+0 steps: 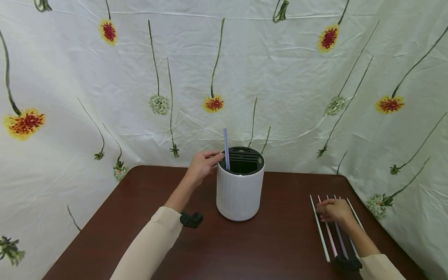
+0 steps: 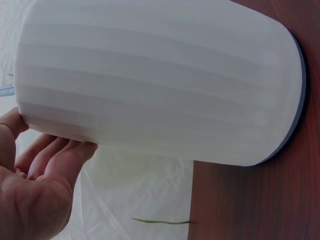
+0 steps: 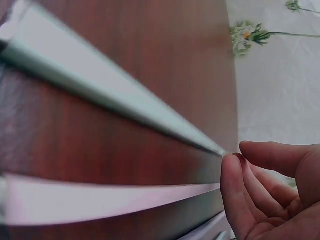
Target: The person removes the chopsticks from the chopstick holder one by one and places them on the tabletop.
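A white cylindrical utensil holder point(image 1: 240, 194) with a black slotted top stands upright on the table. Lilac chopsticks point(image 1: 226, 149) rise from its left side. My left hand point(image 1: 203, 165) holds the holder's upper left edge, thumb at the rim and fingers against the outer wall in the left wrist view. Over on the right, my right hand point(image 1: 336, 212) hovers over a row of pastel chopsticks, fingers loosely bent. Its thumb and index fingertips are near the far end of a mint-green chopstick point(image 3: 110, 77); a pink chopstick point(image 3: 100, 200) lies beside it. No grip shows.
The dark brown table point(image 1: 273, 237) has its back edge just behind the holder. A white cloth point(image 1: 287, 77) with printed flowers hangs behind and around it. Another pale chopstick point(image 1: 355, 213) lies to the right of the right hand.
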